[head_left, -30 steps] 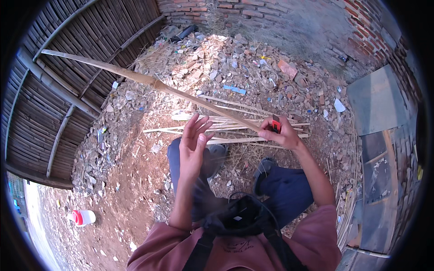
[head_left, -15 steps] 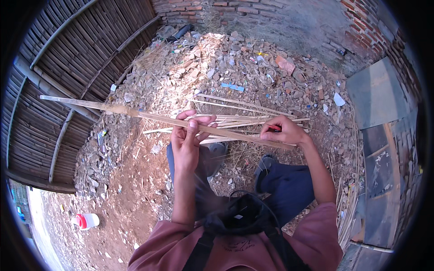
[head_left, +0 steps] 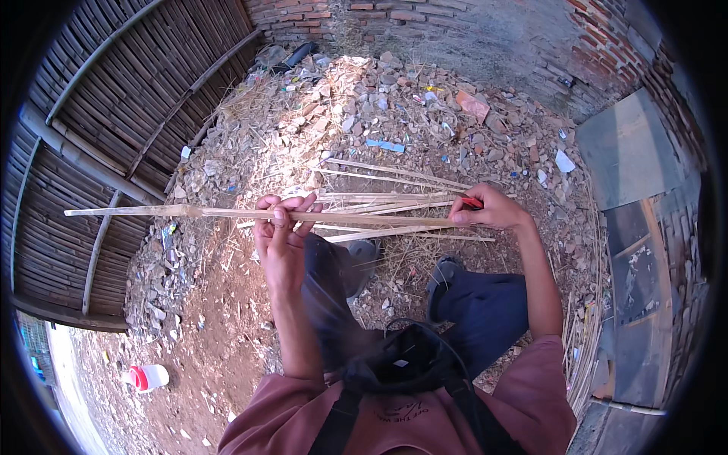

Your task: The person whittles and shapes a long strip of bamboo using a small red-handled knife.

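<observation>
Bamboo strip [head_left: 227, 214], long and thin, held level across the head view above the knees. Left hand [head_left: 282, 235] pinches it near mid-length, fingers curled over the top. Right hand [head_left: 493, 208] is closed around a red-handled tool [head_left: 472, 202] at the strip's right end; the blade is hidden. Loose strips [head_left: 394, 199] lie on the rubble [head_left: 364, 114] just beyond. Risk: the edge could slip toward the left fingers, or the unsupported left end could sag and split.

Bamboo fence [head_left: 91, 121] left, brick wall [head_left: 455, 23] behind, rubble-strewn dirt ground [head_left: 220, 341].
</observation>
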The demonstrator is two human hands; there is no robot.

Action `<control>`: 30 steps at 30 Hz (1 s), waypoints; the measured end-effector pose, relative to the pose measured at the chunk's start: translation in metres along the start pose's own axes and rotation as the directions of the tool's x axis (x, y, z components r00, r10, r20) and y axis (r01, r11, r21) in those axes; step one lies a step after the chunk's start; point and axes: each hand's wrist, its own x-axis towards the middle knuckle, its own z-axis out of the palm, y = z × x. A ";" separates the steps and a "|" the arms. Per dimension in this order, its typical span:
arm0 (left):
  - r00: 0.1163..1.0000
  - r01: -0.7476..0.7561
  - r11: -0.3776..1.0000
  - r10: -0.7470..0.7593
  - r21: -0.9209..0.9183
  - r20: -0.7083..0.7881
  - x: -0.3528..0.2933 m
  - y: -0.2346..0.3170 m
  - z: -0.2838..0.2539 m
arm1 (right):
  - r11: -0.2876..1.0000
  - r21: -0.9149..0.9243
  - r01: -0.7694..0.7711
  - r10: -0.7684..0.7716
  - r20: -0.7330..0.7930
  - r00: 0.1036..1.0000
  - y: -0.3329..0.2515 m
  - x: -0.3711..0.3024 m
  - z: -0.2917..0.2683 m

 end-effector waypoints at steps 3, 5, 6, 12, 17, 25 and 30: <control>0.998 -0.020 0.999 0.023 -0.049 0.061 -0.003 0.002 -0.003 | 0.998 0.023 -0.054 0.055 -0.009 0.998 -0.004 -0.002 -0.004; 0.997 -0.018 0.998 0.022 -0.057 0.075 -0.003 0.004 -0.004 | 0.997 0.013 -0.075 0.075 -0.009 0.997 0.000 -0.004 -0.008; 0.996 -0.013 0.998 0.018 -0.064 0.087 -0.003 0.004 -0.004 | 0.994 0.047 -0.095 0.096 -0.017 0.995 0.004 -0.004 -0.009; 0.999 0.045 0.998 -0.044 -0.043 0.019 -0.010 0.009 0.012 | 0.971 0.233 0.053 0.011 -0.265 0.964 0.017 -0.003 -0.014; 0.977 0.175 0.982 -0.183 0.075 0.114 -0.027 0.003 0.022 | 0.695 0.632 0.342 0.034 -0.504 0.863 0.028 0.000 -0.022; 0.835 0.474 0.854 -0.513 0.214 0.200 -0.055 -0.021 0.034 | 0.647 0.533 0.545 0.042 -0.738 0.673 0.025 0.000 -0.030; 0.626 0.529 0.750 -0.660 0.397 0.415 -0.069 -0.026 0.024 | 0.675 0.452 0.583 0.074 -0.828 0.556 0.023 -0.003 -0.040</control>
